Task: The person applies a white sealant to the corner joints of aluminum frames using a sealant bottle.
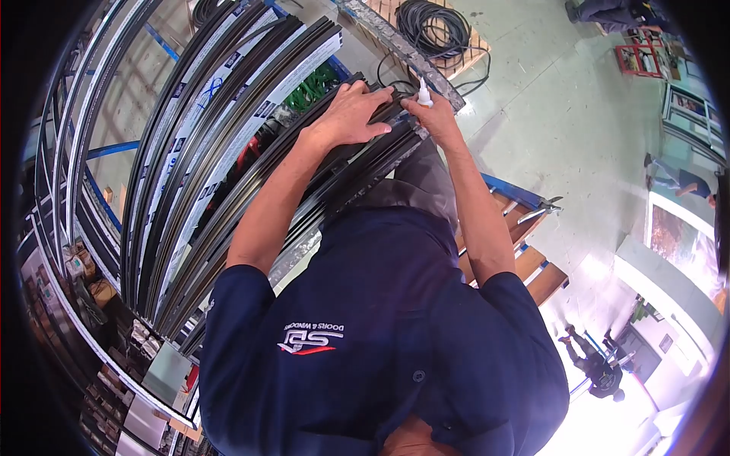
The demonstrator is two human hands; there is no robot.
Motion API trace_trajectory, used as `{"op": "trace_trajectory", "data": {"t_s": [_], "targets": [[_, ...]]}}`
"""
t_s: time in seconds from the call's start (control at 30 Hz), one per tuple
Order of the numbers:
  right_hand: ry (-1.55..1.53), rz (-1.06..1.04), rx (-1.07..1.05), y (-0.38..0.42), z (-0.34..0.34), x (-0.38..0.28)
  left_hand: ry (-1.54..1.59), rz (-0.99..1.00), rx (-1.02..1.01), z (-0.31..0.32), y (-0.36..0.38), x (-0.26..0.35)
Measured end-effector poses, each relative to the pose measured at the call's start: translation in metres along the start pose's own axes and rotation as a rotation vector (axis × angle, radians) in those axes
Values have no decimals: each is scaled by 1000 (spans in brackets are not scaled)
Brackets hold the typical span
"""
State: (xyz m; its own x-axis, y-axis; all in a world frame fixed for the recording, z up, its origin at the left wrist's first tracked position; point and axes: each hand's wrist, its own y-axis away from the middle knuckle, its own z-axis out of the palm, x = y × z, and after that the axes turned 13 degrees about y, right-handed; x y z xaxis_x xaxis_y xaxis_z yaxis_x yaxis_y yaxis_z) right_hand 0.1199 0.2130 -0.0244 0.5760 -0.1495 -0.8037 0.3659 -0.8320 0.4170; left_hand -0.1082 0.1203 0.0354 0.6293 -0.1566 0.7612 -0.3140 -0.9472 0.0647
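Observation:
My left hand (351, 114) lies flat, fingers spread, on the end of a dark metal frame profile (346, 178) that runs diagonally under my arms. My right hand (435, 118) is closed around a small white tube or nozzle (424, 94), its tip held at the profile's far corner beside my left fingertips. The two hands almost touch. My navy shirt (380, 334) fills the lower middle of the view and hides the near part of the profile.
Several long dark profiles with white labelled film (228, 121) lean stacked to the left. A coiled black cable (433, 30) lies on a wooden pallet ahead. A wooden trestle (532, 258) stands at right on the green floor (578, 114). Other people (597, 365) stand far off.

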Motion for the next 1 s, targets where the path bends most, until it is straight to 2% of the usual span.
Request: {"op": "trace_trajectory", "data": {"t_s": [0.43,0.87,1.0], "targets": [[24,5,7,4,0,-2,-69,-35,18,5,31,8],[-41,-35,-25,5,0,-5,-223,-201,71,19,133,33],[-55,-42,-38,3,0,-3,-174,-104,119,43,110,42]]}}
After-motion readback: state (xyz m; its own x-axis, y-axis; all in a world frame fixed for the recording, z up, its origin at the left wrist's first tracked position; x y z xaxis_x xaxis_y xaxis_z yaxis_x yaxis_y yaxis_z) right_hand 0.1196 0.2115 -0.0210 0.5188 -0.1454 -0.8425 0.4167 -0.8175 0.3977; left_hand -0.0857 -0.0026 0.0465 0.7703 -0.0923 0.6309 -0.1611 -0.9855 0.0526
